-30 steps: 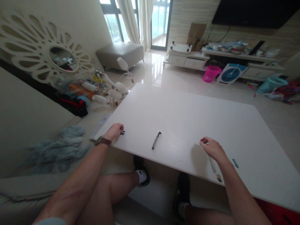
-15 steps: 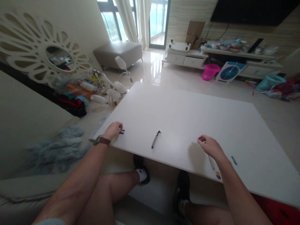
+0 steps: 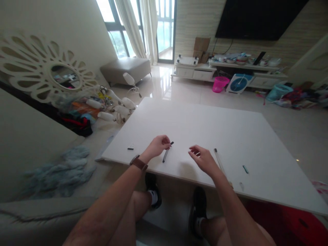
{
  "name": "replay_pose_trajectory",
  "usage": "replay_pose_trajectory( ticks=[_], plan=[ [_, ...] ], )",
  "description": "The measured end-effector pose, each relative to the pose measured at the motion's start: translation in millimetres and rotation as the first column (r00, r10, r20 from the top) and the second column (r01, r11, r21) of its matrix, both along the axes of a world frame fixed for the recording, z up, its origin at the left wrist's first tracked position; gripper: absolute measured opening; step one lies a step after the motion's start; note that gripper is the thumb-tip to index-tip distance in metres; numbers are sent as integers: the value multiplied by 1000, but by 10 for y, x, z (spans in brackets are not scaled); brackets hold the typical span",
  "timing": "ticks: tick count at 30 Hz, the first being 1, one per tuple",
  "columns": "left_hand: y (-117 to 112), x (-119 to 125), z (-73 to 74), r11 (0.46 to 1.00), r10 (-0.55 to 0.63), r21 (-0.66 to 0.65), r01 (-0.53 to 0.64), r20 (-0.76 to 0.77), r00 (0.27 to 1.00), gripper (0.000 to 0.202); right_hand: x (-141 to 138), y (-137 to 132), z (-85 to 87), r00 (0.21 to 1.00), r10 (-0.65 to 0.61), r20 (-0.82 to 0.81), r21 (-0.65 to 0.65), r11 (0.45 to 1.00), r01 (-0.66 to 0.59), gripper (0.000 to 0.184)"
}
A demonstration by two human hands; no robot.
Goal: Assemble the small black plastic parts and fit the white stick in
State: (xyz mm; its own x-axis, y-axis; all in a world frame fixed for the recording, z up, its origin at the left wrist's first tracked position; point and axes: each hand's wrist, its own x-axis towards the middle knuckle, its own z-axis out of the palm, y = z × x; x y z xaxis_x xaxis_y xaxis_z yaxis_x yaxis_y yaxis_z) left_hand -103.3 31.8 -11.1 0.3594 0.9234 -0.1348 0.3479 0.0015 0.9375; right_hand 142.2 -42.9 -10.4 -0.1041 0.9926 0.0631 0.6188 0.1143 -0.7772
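Observation:
My left hand (image 3: 161, 144) is over the white table, its fingertips pinched on a small black strip (image 3: 172, 143). Just beneath that hand lies a slim grey-and-black handle (image 3: 165, 156), its upper end covered by my fingers. I cannot tell whether strip and handle touch. My right hand (image 3: 200, 154) hovers above the table, its curved fingers apart and holding nothing. Farther left on the tabletop is another short black strip (image 3: 130, 149) beside something clear. A thin pale stick with a dark tip (image 3: 218, 158) lies partly behind my right forearm.
The white tabletop (image 3: 194, 123) spans the middle. On it at right are a small dark green bar (image 3: 245, 169) and a small clear piece (image 3: 241, 186). A lamp with white shades (image 3: 121, 110) stands past its left edge. Something red (image 3: 294, 222) sits below the front right.
My left hand has moved right from the black strips to the handle, with one strip between its fingers. My right hand has come left toward the middle. The camera view has shifted.

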Motion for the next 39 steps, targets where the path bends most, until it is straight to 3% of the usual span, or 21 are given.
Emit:
replay_pose_trajectory(
  ticks=[4, 6, 12, 14, 15, 16, 17, 19, 22, 25, 29, 36, 39],
  plan=[
    [-159, 473, 130, 997, -68, -29, 79, 269, 961, 13, -211, -35, 132, 971, -15, -239, 59, 998, 30, 29],
    [-220, 631, 174, 996, -75, -22, 89, 352, 933, 19, -219, -43, 150, 945, -79, -317, 109, 987, 119, 27],
    [-236, 804, 164, 987, -85, -88, 136, 434, 897, 34, -54, -49, 65, 836, -232, -497, 47, 955, 293, 19],
    [-154, 732, 104, 990, -69, -95, 105, 324, 944, 35, -8, -35, 40, 802, -276, -530, 16, 942, 334, 19],
    [-101, 672, 57, 996, -53, -61, 66, 195, 979, 33, 8, -24, 35, 791, -293, -538, 4, 937, 350, 19],
    [-45, 600, -2, 1000, -28, 6, 28, 1, 1000, 29, 18, -11, 34, 787, -303, -538, -3, 934, 358, 18],
    [9, 520, -73, 996, -4, 86, 24, -221, 975, 26, 22, 6, 37, 787, -308, -534, -7, 933, 360, 17],
    [97, 363, -238, 987, 41, 150, 61, -593, 804, 25, 15, 48, 51, 789, -310, -531, -7, 932, 362, 15],
    [162, 204, -470, 983, -103, -2, 184, -834, 542, 36, -23, 128, 64, 765, -318, -560, -2, 924, 382, 12],
    [181, 168, -594, 967, -188, -82, 243, -872, 453, 36, -61, 221, 51, 751, -321, -577, -9, 922, 387, 12],
    [169, 219, -644, 965, -203, -99, 243, -869, 451, 32, -87, 330, 22, 747, -319, -583, -20, 925, 379, 13],
    [54, 364, -734, 974, -179, -72, 215, -826, 534, 30, -118, 376, 3, 759, -308, -574, -6, 928, 372, 16],
    [48, 460, -692, 975, -188, -73, 212, -782, 594, 20, -112, 324, 16, 763, -315, -564, -1, 925, 381, 13]
  ],
)
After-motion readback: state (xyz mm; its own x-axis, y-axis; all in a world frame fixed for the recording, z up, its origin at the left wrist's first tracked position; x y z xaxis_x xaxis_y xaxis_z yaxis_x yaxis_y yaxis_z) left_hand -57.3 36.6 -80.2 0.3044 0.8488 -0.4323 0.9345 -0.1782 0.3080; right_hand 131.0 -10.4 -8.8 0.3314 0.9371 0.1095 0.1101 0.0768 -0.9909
